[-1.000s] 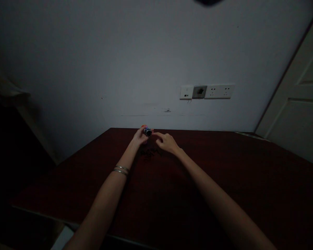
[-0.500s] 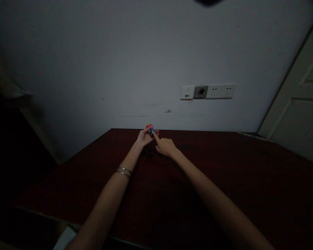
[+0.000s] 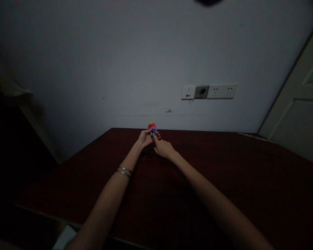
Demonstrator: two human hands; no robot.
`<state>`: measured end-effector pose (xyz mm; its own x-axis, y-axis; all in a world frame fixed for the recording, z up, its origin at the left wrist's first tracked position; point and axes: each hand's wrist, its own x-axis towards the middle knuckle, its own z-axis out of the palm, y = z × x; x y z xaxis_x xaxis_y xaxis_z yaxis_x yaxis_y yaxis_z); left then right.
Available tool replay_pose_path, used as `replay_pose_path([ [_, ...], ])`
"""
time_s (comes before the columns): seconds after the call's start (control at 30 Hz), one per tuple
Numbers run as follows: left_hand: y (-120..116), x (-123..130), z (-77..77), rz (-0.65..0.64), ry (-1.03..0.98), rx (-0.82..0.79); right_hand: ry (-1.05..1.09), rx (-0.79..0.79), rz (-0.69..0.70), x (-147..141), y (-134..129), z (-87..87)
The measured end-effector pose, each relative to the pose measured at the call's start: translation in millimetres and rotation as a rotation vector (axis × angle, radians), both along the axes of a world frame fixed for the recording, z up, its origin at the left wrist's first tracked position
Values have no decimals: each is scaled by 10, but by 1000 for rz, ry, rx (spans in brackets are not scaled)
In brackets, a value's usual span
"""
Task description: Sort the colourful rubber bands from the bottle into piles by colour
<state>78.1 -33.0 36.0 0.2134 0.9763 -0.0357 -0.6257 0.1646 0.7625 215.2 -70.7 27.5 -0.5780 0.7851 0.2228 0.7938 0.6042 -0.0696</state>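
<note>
A small multicoloured object [image 3: 152, 126], yellow, pink and blue with a shiny part low down, is held over the far side of the dark red table [image 3: 198, 166]. My left hand [image 3: 145, 138] grips it between thumb and fingers and wears two silver bangles at the forearm. From the right, my right hand [image 3: 163, 148] points its index finger at the object's lower part, the fingertip against or very near it, with the other fingers curled. Some small dark shapes [image 3: 149, 155] lie on the table below the hands, too dim to make out.
Behind the table rises a pale wall [image 3: 135, 62] with a row of sockets [image 3: 221, 91]. A white door [image 3: 302, 111] stands at the right. Pale cloth [image 3: 7, 83] hangs at the left, and a white item [image 3: 65, 238] is near the bottom left edge.
The coloured object shows more of its round top above my left thumb, tilted slightly. My right hand has shifted a little left and down.
</note>
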Motion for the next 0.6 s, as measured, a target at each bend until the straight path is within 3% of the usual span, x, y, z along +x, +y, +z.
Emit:
replay_pose_path([
  [0.33,21,-87,27,141,31,0,-74,92,73,26,5,-143],
  [0.6,33,-160,-19,234,129,107,-57,134,161,154,39,-166],
])
